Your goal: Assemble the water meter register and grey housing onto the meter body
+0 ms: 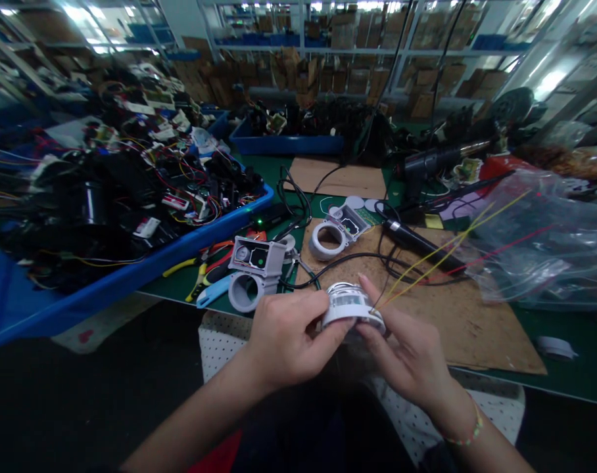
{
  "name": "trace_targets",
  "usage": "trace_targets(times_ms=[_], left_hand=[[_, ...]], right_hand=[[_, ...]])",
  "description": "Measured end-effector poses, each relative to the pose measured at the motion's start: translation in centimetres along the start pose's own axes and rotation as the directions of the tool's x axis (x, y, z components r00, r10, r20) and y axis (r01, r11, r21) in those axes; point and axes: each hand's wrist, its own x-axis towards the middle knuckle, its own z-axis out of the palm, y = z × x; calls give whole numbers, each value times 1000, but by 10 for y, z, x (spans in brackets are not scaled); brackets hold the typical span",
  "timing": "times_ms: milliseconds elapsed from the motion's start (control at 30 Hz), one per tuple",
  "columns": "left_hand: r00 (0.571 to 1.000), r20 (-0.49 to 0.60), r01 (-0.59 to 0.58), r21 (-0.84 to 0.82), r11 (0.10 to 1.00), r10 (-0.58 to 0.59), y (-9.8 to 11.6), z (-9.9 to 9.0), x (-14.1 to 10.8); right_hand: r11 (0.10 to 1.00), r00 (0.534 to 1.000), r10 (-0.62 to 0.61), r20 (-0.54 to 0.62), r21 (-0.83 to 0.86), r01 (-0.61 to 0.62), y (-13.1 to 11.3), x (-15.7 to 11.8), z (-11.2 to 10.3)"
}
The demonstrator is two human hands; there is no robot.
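Note:
Between my two hands is a round white plastic housing [350,312] with a clear band round its upper part. My left hand [293,335] grips its left side, thumb along the lower front. Closed on the right side is my right hand [407,351], its fingers beside the spot where thin yellow wires [441,251] and a red wire [505,248] come out. The wires stretch up to the right. Just beyond my hands lie a grey plastic bracket with a ring [246,292] and a similar grey ring bracket [328,240].
Left stands a blue tray [200,240] heaped with black parts and wires. Pliers [197,286] and a light-blue-handled tool [214,291] lie near the table edge. A brown board [480,328] carries a black cylindrical tool [421,244] and cables. Plastic bags [549,243] and a tape roll [555,348] are at right.

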Motion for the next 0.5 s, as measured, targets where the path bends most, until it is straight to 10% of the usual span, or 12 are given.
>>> trace_targets(times_ms=[233,500], left_hand=[[994,106,36,-168,985,-18,-1,0,2],[996,-84,-18,-167,986,4,1,19,-13]], right_hand=[[994,997,79,-1,75,-79,-5,-6,1],[975,983,183,-35,137,-177,-10,-6,5]])
